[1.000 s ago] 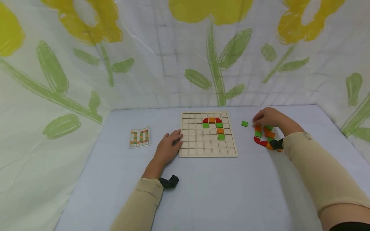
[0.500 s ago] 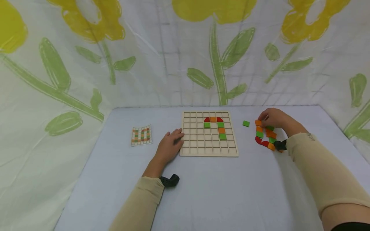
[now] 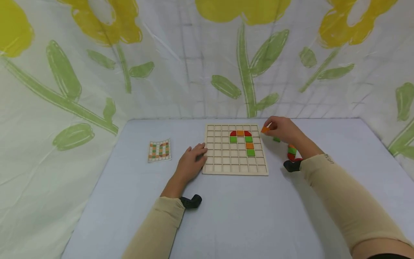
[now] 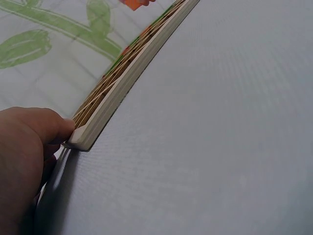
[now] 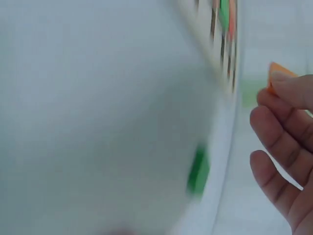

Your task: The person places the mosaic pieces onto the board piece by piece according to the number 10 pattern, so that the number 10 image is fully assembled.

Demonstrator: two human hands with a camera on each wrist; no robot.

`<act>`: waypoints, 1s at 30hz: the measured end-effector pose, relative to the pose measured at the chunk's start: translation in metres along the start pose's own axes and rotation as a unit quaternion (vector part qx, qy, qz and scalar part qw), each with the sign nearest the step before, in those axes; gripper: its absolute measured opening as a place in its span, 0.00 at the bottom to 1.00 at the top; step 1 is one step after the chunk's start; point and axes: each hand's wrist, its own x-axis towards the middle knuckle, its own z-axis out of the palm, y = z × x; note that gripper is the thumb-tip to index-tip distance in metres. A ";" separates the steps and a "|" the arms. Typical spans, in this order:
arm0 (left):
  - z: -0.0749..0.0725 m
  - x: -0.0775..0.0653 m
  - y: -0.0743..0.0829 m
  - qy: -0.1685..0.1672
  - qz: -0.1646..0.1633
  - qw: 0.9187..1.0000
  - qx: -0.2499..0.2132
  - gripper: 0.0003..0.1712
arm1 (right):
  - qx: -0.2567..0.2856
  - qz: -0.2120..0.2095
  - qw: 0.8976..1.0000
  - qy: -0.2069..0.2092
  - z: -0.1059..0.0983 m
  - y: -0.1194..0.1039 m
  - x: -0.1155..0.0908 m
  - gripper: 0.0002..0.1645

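Between thumb and forefinger, my right hand (image 3: 282,129) pinches an orange tile (image 3: 265,130) just off the upper right edge of a pale gridded board (image 3: 223,168). The right wrist view also shows the orange tile (image 5: 280,69), at the fingertips. Set in the board's upper right cells are red corner pieces, orange squares and green squares, forming a hook shape. My left hand (image 3: 191,162) lies along the board's left edge, its fingers touching the rim. In the left wrist view, the thumb (image 4: 54,126) rests against the board's near corner (image 4: 80,138).
A small pattern card (image 3: 160,150) with coloured squares lies left of the board. Under the right forearm, a partly hidden group of tiles (image 3: 292,151) shows red, green and orange. One green tile (image 3: 276,139) lies apart, partly behind the right hand. A flower-printed cloth hangs behind the table.
My right hand has picked an orange tile from the loose group and carried it left, up to the board. The left hand stays at the board's edge.
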 end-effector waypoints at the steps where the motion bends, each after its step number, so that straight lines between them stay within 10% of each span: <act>1: 0.000 0.000 0.000 -0.001 0.000 1.000 0.001 0.23 | 0.004 -0.011 1.000 -0.004 0.006 -0.008 0.001 0.13; 11: -0.001 0.001 0.001 -0.001 0.000 1.000 0.005 0.23 | 0.001 -0.086 0.996 -0.036 0.051 -0.065 0.014 0.05; 30: -0.002 0.001 0.001 -0.002 0.005 1.000 0.002 0.23 | -0.033 -0.034 0.997 -0.066 0.068 -0.081 0.022 0.06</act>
